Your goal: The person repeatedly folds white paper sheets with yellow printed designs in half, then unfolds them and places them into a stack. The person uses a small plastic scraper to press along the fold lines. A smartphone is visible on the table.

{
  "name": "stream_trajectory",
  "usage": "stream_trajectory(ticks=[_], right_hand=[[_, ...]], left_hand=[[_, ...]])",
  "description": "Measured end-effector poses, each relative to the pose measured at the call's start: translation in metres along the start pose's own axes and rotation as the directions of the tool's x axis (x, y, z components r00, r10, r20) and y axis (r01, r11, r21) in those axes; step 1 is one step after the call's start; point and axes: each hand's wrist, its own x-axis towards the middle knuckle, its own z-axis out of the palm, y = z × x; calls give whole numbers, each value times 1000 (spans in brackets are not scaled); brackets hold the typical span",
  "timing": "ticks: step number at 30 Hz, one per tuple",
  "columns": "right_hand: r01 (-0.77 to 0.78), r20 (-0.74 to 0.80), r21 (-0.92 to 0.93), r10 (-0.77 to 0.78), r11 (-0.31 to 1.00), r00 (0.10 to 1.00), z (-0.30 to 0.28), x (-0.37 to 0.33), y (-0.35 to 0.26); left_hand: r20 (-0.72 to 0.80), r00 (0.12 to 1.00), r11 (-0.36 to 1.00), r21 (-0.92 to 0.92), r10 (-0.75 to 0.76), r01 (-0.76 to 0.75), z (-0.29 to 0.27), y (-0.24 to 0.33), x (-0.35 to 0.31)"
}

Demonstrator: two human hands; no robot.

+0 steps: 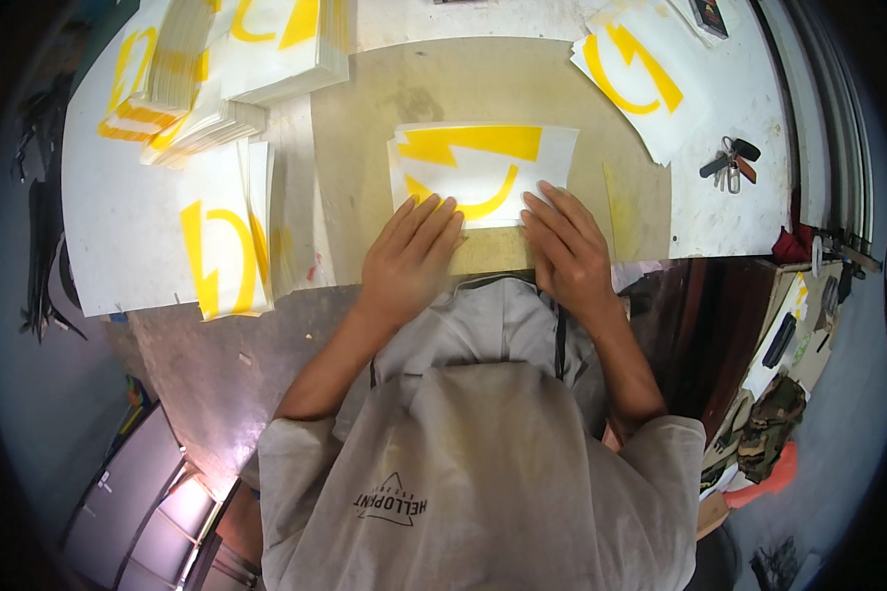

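A white paper sheet [483, 175] with bold yellow shapes lies at the near middle of the table, its long side crosswise. Along its left edge another white margin peeks out, so at least one more sheet seems to lie beneath. My left hand [409, 251] rests on the lower left edge, fingers stretched out flat. On the lower right part of the sheet lies my right hand [570, 248], its fingers also extended and slightly apart. Neither hand grasps anything visible; the thumbs are partly hidden.
Thick stacks of similar printed sheets [291, 64] stand at the far left. A smaller pile [232, 231] lies nearer, by the table's front edge. At the right are fanned sheets [631, 84], a bunch of keys [731, 163] and a small dark box [710, 17].
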Motion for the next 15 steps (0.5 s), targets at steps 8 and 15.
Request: stream_trajectory(ticks=[8, 15], right_hand=[[-28, -4, 32, 28, 999, 1000, 2, -7, -3], [-39, 0, 45, 39, 998, 999, 2, -7, -3]], left_hand=[[-2, 1000, 999, -23, -23, 23, 6, 8, -9], [-23, 999, 999, 13, -30, 30, 6, 10, -7]])
